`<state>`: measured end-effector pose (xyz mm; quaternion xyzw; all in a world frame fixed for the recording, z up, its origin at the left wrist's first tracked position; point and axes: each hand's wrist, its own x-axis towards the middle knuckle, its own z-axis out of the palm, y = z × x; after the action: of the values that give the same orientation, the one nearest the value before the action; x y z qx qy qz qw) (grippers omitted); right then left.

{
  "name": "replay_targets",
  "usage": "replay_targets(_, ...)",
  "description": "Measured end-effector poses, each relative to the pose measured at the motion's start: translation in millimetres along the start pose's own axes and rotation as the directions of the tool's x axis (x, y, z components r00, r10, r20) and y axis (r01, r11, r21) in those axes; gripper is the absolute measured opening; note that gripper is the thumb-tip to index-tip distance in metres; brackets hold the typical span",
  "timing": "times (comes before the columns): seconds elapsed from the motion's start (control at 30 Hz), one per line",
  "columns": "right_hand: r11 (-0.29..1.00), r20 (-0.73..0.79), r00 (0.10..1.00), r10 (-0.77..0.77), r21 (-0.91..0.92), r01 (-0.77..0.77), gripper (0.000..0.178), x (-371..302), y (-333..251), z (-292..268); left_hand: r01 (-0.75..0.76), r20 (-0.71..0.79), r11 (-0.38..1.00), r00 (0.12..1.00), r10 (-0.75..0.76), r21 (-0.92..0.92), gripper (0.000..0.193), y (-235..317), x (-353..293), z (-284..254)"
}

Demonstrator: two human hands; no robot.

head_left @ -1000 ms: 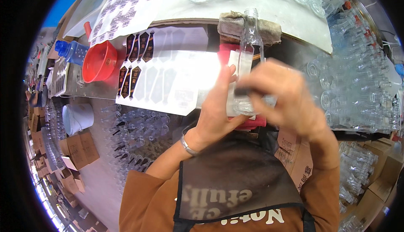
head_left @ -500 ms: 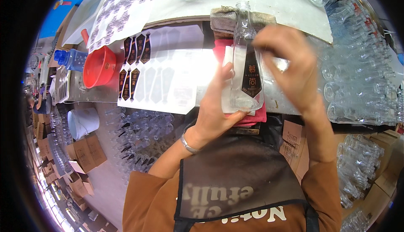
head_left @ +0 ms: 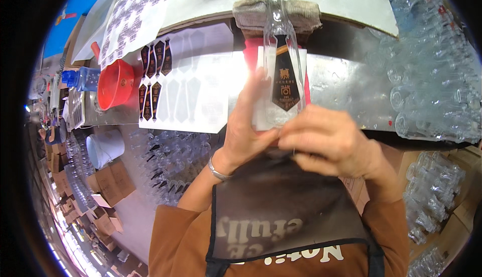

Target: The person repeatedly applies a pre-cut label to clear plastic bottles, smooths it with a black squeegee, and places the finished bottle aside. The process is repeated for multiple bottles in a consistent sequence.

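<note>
A clear glass bottle (head_left: 278, 23) lies with its neck propped on a rolled grey cloth (head_left: 251, 20) and its base toward me. A black, tie-shaped label (head_left: 285, 83) with gold print covers much of its upper face. My left hand (head_left: 241, 135) grips the bottle's left side near the base, slightly blurred. At the base's right corner is my right hand (head_left: 331, 144), fingers curled and pinched together; anything between them is hidden. Pink cloth (head_left: 308, 83) and white paper show under the bottle. To the left lies a label sheet (head_left: 216, 88), several black labels still on it.
A red plastic container (head_left: 115, 86) and a blue-capped bottle (head_left: 89, 79) stand at the left. Many clear bottles (head_left: 419, 93) crowd the table's right side. Below the table are more bottles (head_left: 170, 156), a white bucket (head_left: 106, 147) and cardboard boxes (head_left: 111, 180).
My right hand has come down from the label's upper right to the bottle's base. The label's upper part is now uncovered. In view, the bottle sits slightly farther left and higher.
</note>
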<state>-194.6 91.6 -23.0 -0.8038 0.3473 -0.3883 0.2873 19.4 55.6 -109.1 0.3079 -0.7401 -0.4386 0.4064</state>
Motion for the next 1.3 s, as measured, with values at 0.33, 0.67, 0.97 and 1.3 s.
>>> replay_targets(0.33,0.987,-0.009,0.993,0.116,0.110,-0.114,0.031,-41.7,-2.3,0.3,0.009,0.019,0.999,1.000,-0.009,0.031,0.102,5.2,0.0,-0.3)
replay_targets(0.67,0.540,-0.053,0.618,0.785,0.548,-0.639,0.034,-29.5,25.3,-4.2,0.182,-0.006,0.983,0.983,-0.182,0.029,0.074,6.0,20.1,1.0)
replay_targets(0.97,0.612,-0.062,0.630,0.774,0.328,-0.720,0.047,-20.0,31.9,23.1,0.163,0.012,0.987,0.987,-0.163,0.010,0.067,3.3,18.1,7.7)
replay_targets(1.3,0.601,-0.307,0.576,0.758,0.670,-0.435,0.033,-12.8,36.0,-5.6,0.272,-0.004,0.916,0.958,-0.286,-0.295,0.058,13.8,25.4,-2.4)
